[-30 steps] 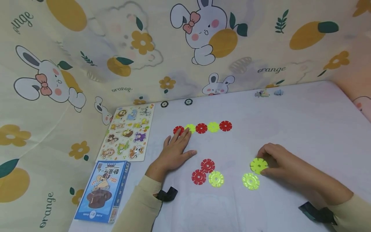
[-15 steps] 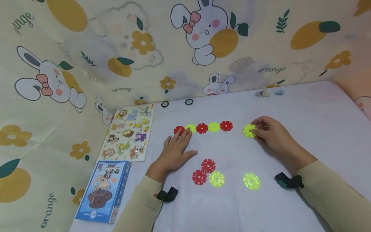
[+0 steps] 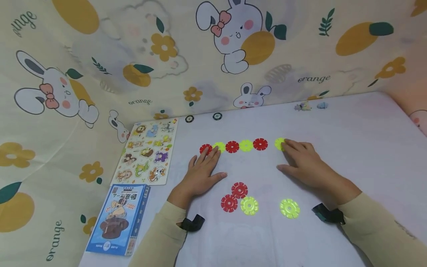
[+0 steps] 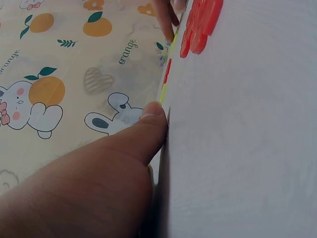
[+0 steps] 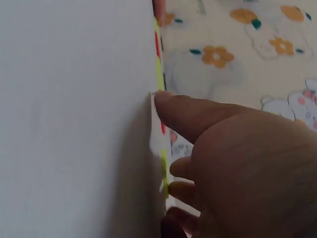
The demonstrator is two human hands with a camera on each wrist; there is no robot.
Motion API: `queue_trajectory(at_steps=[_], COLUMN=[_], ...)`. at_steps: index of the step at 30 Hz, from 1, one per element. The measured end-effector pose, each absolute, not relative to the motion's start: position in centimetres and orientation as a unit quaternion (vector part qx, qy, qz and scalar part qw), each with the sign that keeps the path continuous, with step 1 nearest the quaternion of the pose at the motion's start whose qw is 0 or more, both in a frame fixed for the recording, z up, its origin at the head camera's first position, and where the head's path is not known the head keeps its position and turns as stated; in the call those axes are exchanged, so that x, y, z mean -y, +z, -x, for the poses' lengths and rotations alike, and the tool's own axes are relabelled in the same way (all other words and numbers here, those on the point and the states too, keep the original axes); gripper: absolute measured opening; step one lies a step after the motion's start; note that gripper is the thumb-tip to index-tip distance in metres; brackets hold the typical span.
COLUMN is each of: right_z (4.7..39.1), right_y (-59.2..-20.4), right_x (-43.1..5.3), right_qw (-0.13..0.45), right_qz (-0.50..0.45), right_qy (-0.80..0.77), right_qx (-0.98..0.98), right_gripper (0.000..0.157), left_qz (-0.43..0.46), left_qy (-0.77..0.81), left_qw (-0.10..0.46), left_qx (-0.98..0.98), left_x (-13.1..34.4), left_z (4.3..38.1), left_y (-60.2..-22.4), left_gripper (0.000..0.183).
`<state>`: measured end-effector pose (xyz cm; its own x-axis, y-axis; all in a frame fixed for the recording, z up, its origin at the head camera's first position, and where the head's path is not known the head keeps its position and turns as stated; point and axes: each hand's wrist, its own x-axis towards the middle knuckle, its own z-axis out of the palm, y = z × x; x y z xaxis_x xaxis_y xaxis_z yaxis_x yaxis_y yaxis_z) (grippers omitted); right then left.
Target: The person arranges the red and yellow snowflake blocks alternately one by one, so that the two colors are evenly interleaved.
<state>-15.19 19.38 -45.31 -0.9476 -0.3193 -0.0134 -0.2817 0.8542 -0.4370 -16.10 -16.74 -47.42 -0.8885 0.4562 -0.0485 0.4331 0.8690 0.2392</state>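
A row of flat, notched plastic discs lies across the table, red and yellow-green by turns. My left hand (image 3: 201, 176) rests flat with fingers spread, its fingertips on the leftmost red disc (image 3: 205, 149) and the yellow-green disc (image 3: 219, 147) beside it. At the row's right, a little apart from the red end disc (image 3: 260, 144), lies a yellow-green disc (image 3: 279, 144). The fingertips of my right hand (image 3: 305, 163) rest on that disc's right side and partly hide it, the thumb held away. In the right wrist view the same yellow-green disc (image 5: 164, 173) shows edge-on by the fingers.
Nearer me lie two red discs (image 3: 229, 203) touching a yellow-green disc (image 3: 249, 205), and another yellow-green disc (image 3: 289, 208) further right. A blue box (image 3: 116, 218) and an animal picture board (image 3: 145, 152) stand left. Two black rings (image 3: 217, 116) and small figures (image 3: 303, 106) sit at the back.
My right hand has carried the yellow-green disc from the front right up to the row's right end, set it flat and loosened its pinch. The left hand has stayed put.
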Motion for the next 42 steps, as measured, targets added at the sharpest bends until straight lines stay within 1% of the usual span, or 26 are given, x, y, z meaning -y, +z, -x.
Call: queue_trajectory(at_steps=[2,8,19,26,30,34,36,38,40,42], right_z=[15.2,15.6,15.7,15.7,15.7,15.2,14.8,14.3,13.7,13.2], right_y=[-45.4,-45.4,-45.1,-45.2,-44.7,-43.9,-43.6,-43.4,-43.4,-43.5], right_x=[-18.8,-17.9,-17.7,-17.7,-17.5,-16.8,-16.2,-15.2,-14.0,-12.8], right_qw=[0.042,0.048,0.060,0.063,0.059,0.048,0.065,0.108,0.155,0.188], right_qz=[0.159,0.155,0.176,0.170,0.153,0.154,0.170,0.185,0.197,0.207], right_qy=[-0.198,-0.176,-0.194,-0.210,-0.252,-0.369,-0.446,-0.518,-0.553,-0.563], right_qx=[-0.966,-0.971,-0.963,-0.961,-0.954,-0.915,-0.876,-0.828,-0.795,-0.778], right_gripper=[0.084,0.088,0.091,0.092,0.087,0.073,0.065,0.061,0.058,0.057], left_qz=[-0.230,-0.230,-0.228,-0.224,-0.224,-0.227,-0.227,-0.227,-0.226,-0.225], left_qy=[0.113,0.115,0.114,0.117,0.119,0.117,0.117,0.116,0.115,0.114], left_qw=[0.050,0.052,0.052,0.051,0.053,0.053,0.053,0.054,0.056,0.057], left_qx=[-0.965,-0.965,-0.966,-0.966,-0.966,-0.965,-0.965,-0.965,-0.966,-0.966], left_x=[16.8,16.7,16.8,16.6,16.6,16.6,16.6,16.5,16.5,16.4], left_z=[16.1,16.0,15.9,15.8,15.8,15.8,15.8,15.8,15.8,15.8], left_y=[-47.4,-47.4,-47.0,-46.9,-46.8,-46.8,-46.8,-46.7,-46.6,-46.6], left_gripper=[0.084,0.083,0.083,0.082,0.082,0.082,0.082,0.082,0.082,0.082])
